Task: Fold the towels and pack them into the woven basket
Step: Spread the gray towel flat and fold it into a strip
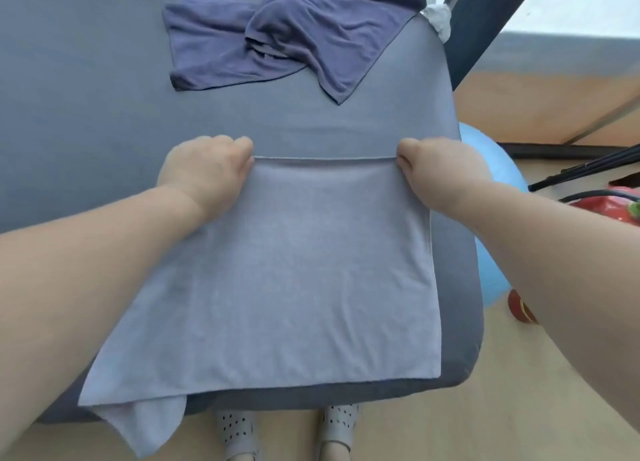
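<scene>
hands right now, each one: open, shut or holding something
Left hand: fingers curled, pinching the far left corner of the light grey towel.
Right hand: fingers curled, pinching the towel's far right corner.

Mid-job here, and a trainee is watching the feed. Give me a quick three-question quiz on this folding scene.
1. True or false: both the left hand and the right hand pinch the far edge of the light grey towel.
2. Where does the dark purple towel lie? A) crumpled at the far end of the mattress B) in the left hand C) on the floor.
3. Is the woven basket in view?
Key: 1 true; 2 A; 3 no.
</scene>
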The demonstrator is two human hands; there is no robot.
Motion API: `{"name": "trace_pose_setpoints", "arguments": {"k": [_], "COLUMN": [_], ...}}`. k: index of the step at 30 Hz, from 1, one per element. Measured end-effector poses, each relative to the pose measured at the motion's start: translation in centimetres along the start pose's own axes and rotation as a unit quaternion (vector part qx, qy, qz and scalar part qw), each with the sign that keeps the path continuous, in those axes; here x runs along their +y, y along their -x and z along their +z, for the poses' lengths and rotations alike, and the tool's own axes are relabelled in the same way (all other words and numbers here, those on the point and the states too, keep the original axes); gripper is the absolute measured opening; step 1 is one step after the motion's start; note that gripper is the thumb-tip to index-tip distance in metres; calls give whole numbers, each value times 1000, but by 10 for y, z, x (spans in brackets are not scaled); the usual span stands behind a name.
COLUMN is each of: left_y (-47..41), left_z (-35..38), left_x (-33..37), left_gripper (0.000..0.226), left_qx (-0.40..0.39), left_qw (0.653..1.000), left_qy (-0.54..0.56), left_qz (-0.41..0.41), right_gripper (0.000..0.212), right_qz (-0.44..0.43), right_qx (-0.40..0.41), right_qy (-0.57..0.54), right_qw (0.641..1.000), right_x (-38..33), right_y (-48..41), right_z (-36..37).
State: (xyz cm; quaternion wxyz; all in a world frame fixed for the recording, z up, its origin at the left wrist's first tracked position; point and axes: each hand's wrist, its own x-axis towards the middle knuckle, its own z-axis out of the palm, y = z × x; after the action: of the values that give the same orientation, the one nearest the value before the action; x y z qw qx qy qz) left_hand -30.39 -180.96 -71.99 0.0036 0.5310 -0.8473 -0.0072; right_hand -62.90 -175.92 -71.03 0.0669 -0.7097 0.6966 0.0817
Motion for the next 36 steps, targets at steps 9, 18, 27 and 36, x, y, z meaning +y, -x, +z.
{"name": "trace_pose_setpoints", "arguments": {"k": [9, 18, 27, 36], "left_y": [17, 100, 145, 162], "left_z": [13, 21, -1, 9], "left_x": [30, 9, -70, -91], "left_gripper": [52, 60, 32, 11], "left_qx": [-28, -32, -26, -37], "left_qw": [994, 970, 876, 884], "left_qy": [46, 99, 210, 229], "left_qz": [-95, -221, -434, -405], "right_gripper": [67, 79, 77, 74], "right_qz": [64, 38, 87, 4], "right_qx": [38, -46, -59, -59], "right_qy": [-85, -95, -90, -132], "right_qw": [994, 994, 990, 989], "right_x": [-72, -98, -115, -270], "right_y": [19, 66, 65, 52], "right_z": [7, 67, 52, 52]}}
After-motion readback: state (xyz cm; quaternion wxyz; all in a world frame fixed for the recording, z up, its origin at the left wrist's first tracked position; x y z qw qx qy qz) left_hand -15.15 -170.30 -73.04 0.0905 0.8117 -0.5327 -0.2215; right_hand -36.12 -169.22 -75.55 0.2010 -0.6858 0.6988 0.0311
